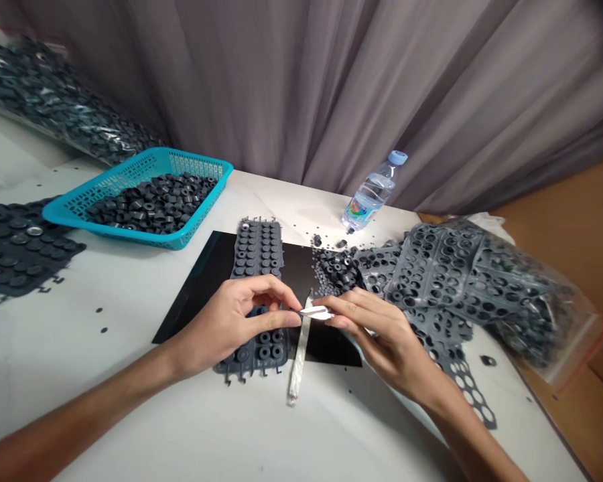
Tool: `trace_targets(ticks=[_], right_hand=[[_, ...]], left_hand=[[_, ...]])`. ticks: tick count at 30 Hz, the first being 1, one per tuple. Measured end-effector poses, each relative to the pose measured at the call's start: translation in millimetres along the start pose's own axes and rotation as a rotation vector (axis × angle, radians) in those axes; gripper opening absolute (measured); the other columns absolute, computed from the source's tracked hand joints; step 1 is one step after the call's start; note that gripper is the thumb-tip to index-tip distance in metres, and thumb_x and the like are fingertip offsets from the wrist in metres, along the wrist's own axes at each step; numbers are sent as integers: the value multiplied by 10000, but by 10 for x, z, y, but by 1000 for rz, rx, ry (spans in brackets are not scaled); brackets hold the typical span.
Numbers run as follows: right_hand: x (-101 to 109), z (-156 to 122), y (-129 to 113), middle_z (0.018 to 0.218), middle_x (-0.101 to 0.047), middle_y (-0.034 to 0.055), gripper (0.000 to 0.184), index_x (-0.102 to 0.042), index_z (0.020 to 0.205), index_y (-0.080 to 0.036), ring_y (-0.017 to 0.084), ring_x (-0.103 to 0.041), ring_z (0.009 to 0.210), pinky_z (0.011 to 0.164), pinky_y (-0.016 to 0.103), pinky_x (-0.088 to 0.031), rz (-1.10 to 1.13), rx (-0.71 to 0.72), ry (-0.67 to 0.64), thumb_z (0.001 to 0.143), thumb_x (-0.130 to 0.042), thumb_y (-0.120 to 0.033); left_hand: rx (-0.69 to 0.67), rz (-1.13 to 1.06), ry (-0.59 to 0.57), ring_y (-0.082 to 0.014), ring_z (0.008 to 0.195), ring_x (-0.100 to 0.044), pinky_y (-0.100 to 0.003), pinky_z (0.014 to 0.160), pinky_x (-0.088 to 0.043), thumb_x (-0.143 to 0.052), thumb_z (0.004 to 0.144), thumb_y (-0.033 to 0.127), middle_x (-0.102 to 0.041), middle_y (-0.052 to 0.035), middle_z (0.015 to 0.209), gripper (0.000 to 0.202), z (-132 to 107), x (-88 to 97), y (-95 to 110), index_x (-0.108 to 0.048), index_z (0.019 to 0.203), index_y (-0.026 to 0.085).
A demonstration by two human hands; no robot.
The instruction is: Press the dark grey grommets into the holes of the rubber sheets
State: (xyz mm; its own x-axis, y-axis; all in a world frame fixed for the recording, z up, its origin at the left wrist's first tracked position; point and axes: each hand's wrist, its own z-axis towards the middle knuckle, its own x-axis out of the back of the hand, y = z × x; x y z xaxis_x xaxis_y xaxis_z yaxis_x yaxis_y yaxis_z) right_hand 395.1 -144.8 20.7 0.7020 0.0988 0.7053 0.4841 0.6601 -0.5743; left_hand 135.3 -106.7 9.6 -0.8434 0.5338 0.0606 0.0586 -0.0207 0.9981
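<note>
My right hand [376, 328] is closed on a small white pointed piece [317, 312], whose exact kind I cannot make out. My left hand [241, 318] pinches thumb and forefinger together at the tip of that piece; what lies between them is too small to tell. Beneath the hands, a white wrapped stick [299, 365] lies partly on a black mat [191, 298]. A dark rubber sheet with rows of round plugs [256, 251] rests on the mat, partly hidden behind my left hand.
Behind left stands a blue basket [181, 237] of dark rubber rings, with a bulging clear bag [65, 100] beyond it. Another plug sheet [25, 258] lies left. Loose dark rings [339, 268], punched sheets [432, 268] and a plastic bag [537, 321] lie right. A water bottle [372, 194] leans behind.
</note>
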Motion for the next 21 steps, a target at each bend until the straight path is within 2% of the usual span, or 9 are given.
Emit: trace_targets(ticks=[8,21], right_hand=[[10,-16,3,952,-685,75,296,-642,1335,-150,185,-558,798,728,345,-453,-39,14,-12,1061,-532,-162],[-2,12,-34,886,-666,65,283,-651,1316,-154,183,-572,773,702,337,-459,-74,-3,-9,1075,-511,-204]], left_hand=[[-51,88,54,-133,829,-578,-262,781,-460,-807,869,352,-704,17,917,138,-9,-16,16,-760,923,234],[-50,92,63,-155,845,-596,-281,779,-478,-799,872,390,-710,-12,926,189,-21,-22,6,-758,934,217]])
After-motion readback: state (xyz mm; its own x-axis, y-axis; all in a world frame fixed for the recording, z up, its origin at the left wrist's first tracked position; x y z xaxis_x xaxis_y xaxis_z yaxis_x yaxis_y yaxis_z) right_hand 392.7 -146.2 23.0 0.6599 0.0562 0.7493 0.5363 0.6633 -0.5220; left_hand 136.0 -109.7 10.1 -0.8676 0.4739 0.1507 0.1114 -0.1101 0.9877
